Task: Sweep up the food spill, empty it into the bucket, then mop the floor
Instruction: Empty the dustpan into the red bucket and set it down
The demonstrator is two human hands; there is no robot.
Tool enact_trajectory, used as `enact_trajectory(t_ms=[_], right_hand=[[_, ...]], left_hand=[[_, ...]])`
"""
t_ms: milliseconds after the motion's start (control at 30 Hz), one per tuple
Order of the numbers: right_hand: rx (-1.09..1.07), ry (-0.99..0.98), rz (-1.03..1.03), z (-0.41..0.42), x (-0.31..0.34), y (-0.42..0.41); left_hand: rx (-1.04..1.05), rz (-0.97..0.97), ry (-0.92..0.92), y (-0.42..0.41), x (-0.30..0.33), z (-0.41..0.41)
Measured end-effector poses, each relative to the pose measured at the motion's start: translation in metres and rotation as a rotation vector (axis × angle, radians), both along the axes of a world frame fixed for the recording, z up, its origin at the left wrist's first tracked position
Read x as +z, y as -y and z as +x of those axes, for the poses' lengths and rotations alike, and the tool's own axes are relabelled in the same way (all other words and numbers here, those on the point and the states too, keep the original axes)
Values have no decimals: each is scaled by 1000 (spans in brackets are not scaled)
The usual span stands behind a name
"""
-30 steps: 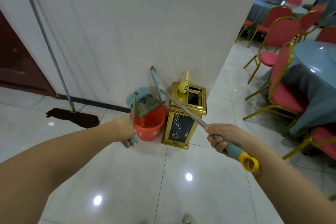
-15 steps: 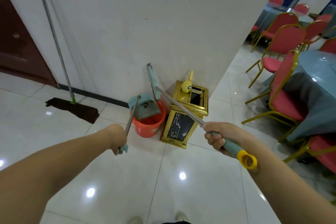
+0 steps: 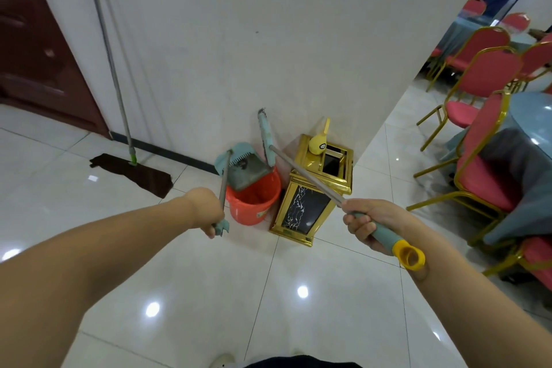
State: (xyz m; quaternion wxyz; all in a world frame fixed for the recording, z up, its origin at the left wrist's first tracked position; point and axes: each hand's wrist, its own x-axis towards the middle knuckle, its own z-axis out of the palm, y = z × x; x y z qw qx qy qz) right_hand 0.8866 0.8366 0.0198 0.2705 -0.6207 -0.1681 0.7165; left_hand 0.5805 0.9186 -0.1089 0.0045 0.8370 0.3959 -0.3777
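On the glossy white tile floor (image 3: 191,293) against the wall, the left hand (image 3: 206,210) clamps its grip on the dustpan (image 3: 243,169) tipped over the orange bucket (image 3: 254,202) at centre frame, the right hand (image 3: 366,222) clamps the broom (image 3: 301,170), so emptying looks underway, and next comes fetching the mop (image 3: 131,172) at left.

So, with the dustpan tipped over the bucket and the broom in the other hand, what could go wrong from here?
1. The dustpan leans on the rim of the light orange bucket, held by the left hand from a long handle; pressing could tip the bucket.
2. The broom, gripped by the right hand, points over the gold bin; a swing may hit the yellow object there.
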Motion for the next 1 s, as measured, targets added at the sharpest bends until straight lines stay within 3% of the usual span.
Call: enact_trajectory(t_ms=[233,433,767,1000], right_hand=[[-21,-19,-4,-4,-5,0],[-29,-11,-28,-9,-15,-3],[-44,-44,-94,-27,-55,-16],[-21,-49,-124,-53,-82,-25]], left_hand=[[29,-21,-3,12,-9,0],[125,110,302,8,8,-10],[821,392,749,0,23,-38],[1144,464,968,25,7,-81]])
